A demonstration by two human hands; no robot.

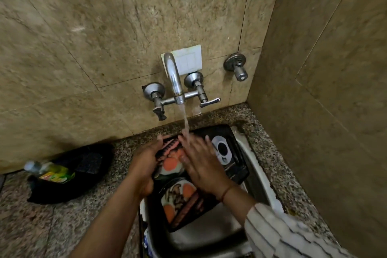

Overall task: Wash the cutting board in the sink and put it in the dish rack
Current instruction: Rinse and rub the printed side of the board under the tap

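Note:
A black cutting board (184,203) printed with food pictures and a coffee cup lies tilted inside the steel sink (254,165). My left hand (144,165) grips its left edge, thumb on top. My right hand (199,165) lies flat on the board's face with fingers spread. Water (185,119) runs from the wall tap (173,77) onto my right fingers and the board's far end. No dish rack shows in this view.
A dish soap bottle (50,172) lies in a black tray (69,176) on the granite counter to the left. Tap handles and a valve (236,67) stick out of the tiled wall. A second wall closes in on the right.

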